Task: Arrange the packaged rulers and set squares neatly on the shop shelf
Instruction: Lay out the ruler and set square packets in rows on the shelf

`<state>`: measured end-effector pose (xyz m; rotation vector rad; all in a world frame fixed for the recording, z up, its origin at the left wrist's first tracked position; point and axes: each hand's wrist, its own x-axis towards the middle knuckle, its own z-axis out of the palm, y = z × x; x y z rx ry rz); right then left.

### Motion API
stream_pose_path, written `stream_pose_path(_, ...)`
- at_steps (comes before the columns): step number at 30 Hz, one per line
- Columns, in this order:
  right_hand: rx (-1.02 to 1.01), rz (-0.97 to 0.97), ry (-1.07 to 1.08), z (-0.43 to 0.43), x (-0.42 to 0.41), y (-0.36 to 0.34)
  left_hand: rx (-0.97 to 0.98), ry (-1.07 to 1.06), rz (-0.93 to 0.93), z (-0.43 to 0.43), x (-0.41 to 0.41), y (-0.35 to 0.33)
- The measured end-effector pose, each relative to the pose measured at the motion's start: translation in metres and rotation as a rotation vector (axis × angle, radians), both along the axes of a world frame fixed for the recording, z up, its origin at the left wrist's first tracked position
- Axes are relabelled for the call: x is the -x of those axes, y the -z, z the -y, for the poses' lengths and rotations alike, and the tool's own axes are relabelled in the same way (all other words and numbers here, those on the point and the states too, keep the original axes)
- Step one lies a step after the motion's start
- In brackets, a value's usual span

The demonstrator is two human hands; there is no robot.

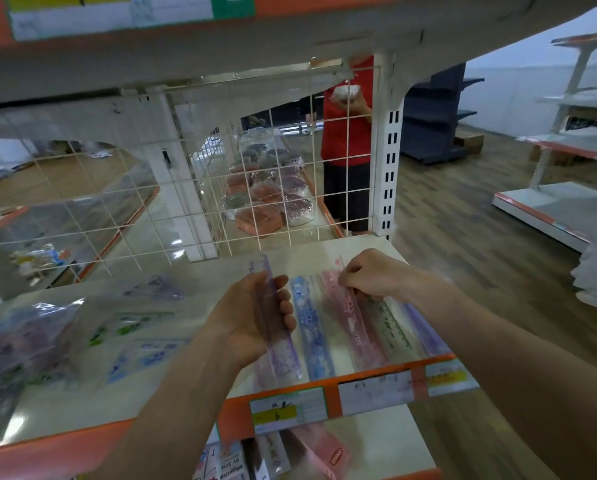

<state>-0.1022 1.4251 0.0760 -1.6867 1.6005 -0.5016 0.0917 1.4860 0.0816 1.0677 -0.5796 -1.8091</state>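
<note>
nearest us runs the orange front edge of the shelf with its price labels. just past it our left hand has its fingers curled round a purple ruler in a clear sleeve, held off the shelf and leaning a little to the left. our right hand pinches the far end of the pink ruler. it lies in a row with the blue ruler on its left and the green ruler on its right.

we take the step to be squaring the pink one, then laying the purple one left of the blue. to do it well, we should slide rather than lift (these sleeves look slippery), keep each near end level with the orange edge, and keep the sides parallel without nudging a neighbour. the set square packs on the left, blurred here, look unsorted.

further back stands the wire grid, with a person in a red shirt beyond it.
</note>
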Motion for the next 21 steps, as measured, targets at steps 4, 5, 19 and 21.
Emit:
stream_pose_path(4,0.019,-0.075,0.015,0.002,0.005,0.002,-0.021,-0.019,-0.037,0.003,-0.001,0.002)
stream_pose_path(5,0.035,-0.080,0.027,0.001,0.007,0.001,-0.026,-0.019,-0.054,0.005,-0.001,0.003)
stream_pose_path(19,0.248,0.389,-0.015,-0.057,-0.075,-0.002,0.108,-0.015,0.039,0.009,0.001,-0.001)
stream_pose_path(21,0.211,0.563,0.042,-0.060,-0.080,-0.001,0.158,-0.005,0.059,0.005,-0.007,0.002)
